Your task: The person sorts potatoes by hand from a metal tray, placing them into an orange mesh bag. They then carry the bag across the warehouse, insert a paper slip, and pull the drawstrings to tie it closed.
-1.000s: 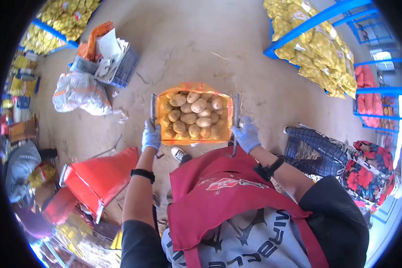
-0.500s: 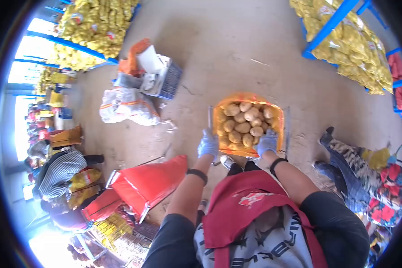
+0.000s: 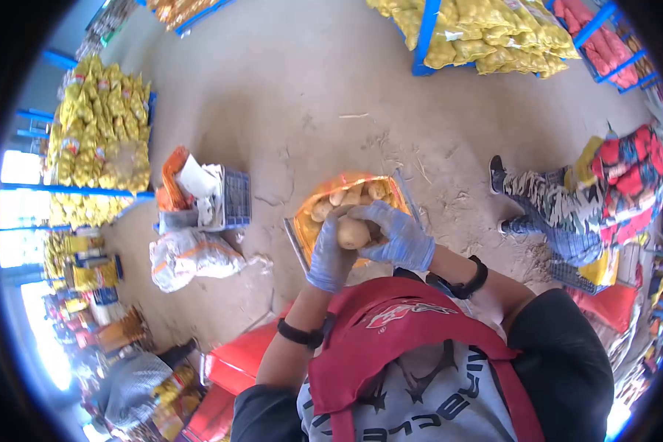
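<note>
Between my blue-gloved hands, in front of my chest, is a round tan potato [image 3: 353, 233]. My left hand [image 3: 330, 254] cups it from the left, and the curled fingers of my right hand [image 3: 399, 236] close on it from the right. What else lies between the palms is partly hidden. Just beyond my hands stands an open orange mesh bag [image 3: 395, 197], with several potatoes [image 3: 322, 210] inside. My hands cover much of its contents. A metal bar [image 3: 297, 246] runs along the bag's left side.
To the left are a blue crate [image 3: 236, 199] filled with papers and an orange sack, and a white sack [image 3: 191, 258]. A red holder [image 3: 247, 357] stands near my left arm. Another person [image 3: 567, 195] is at right. Stacked yellow sacks [image 3: 486, 33] stand behind.
My hands have come from the bag's two sides together above its near edge, and now hold a potato. The camera view has turned and shifted.
</note>
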A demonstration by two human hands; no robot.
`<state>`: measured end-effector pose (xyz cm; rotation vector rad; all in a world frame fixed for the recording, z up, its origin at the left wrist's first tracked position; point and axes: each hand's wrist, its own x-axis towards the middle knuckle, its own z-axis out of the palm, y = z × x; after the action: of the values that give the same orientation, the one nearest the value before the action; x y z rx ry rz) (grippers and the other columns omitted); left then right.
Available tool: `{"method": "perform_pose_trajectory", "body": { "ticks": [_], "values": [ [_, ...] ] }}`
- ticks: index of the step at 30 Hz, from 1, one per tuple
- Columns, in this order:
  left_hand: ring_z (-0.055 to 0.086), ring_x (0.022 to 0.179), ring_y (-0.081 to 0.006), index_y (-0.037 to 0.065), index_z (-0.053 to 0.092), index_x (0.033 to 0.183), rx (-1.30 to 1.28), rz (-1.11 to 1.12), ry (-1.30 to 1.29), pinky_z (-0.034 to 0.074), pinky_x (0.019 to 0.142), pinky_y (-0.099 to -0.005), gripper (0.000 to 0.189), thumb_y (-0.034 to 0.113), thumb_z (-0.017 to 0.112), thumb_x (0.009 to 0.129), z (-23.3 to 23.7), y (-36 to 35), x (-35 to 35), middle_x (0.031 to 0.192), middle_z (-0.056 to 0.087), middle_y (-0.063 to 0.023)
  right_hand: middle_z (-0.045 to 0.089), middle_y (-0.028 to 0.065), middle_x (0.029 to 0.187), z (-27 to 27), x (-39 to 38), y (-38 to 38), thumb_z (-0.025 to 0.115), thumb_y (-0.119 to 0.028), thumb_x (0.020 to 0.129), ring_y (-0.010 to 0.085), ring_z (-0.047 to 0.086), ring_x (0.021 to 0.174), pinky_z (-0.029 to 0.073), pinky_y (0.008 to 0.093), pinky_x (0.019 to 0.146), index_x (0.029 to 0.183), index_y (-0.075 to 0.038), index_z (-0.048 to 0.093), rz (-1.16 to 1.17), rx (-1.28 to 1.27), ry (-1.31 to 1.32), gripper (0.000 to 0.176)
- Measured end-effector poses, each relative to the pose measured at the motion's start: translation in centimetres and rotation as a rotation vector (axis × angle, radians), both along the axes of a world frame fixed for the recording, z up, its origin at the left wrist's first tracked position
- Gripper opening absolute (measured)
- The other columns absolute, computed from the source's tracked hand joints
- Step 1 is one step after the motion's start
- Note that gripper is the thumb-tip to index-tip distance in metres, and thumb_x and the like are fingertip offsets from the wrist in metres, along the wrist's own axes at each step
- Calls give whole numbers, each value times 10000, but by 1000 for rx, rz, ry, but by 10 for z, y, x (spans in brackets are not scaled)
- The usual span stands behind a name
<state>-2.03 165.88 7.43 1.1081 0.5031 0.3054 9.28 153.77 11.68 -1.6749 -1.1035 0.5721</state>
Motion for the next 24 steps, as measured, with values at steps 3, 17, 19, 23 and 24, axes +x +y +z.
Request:
{"method": "perform_pose_trajectory", "body": {
  "ticks": [3, 17, 19, 23, 24],
  "values": [
    [558, 1023, -223, 25, 438, 1222, -247, -99, -52, 491, 846, -341, 433, 373, 373, 974, 38, -1, -1, 1105, 560, -116, 581, 113, 1038, 24, -17, -5, 751, -220, 661, 301, 560, 996, 463, 384, 872, 1176, -106, 548, -115, 1, -79, 565],
    [582, 717, -120, 123, 512, 1138, 73, -905, 483, 496, 593, -250, 364, 413, 497, 917, -57, 102, -85, 906, 579, -11, 582, 98, 942, -102, -205, -37, 603, -363, 825, 193, 604, 795, 508, 347, 654, 1084, -125, 550, -1424, 496, 1299, 356],
    [543, 793, -149, 153, 496, 1131, 11, -994, 585, 451, 662, -282, 383, 460, 494, 902, -66, 117, -78, 977, 546, -20, 580, 66, 823, -159, -226, -81, 559, -352, 841, 178, 577, 672, 479, 322, 537, 964, -126, 576, -1398, 682, 1560, 259],
    [404, 1170, -275, 196, 324, 1362, 167, -1284, 588, 305, 985, -437, 621, 563, 445, 876, -170, 166, -44, 1332, 387, -95, 558, 28, 601, -213, -271, -173, 552, -231, 815, 207, 512, 504, 422, 331, 473, 663, -124, 566, -1786, 901, 1314, 186],
    [369, 1264, -306, 206, 281, 1419, 225, -1346, 556, 269, 1065, -476, 687, 589, 433, 869, -199, 183, -36, 1420, 348, -114, 558, 33, 654, -196, -273, -217, 541, -251, 826, 201, 516, 559, 423, 326, 517, 711, -128, 566, -1890, 931, 1146, 170]
  ]
}}
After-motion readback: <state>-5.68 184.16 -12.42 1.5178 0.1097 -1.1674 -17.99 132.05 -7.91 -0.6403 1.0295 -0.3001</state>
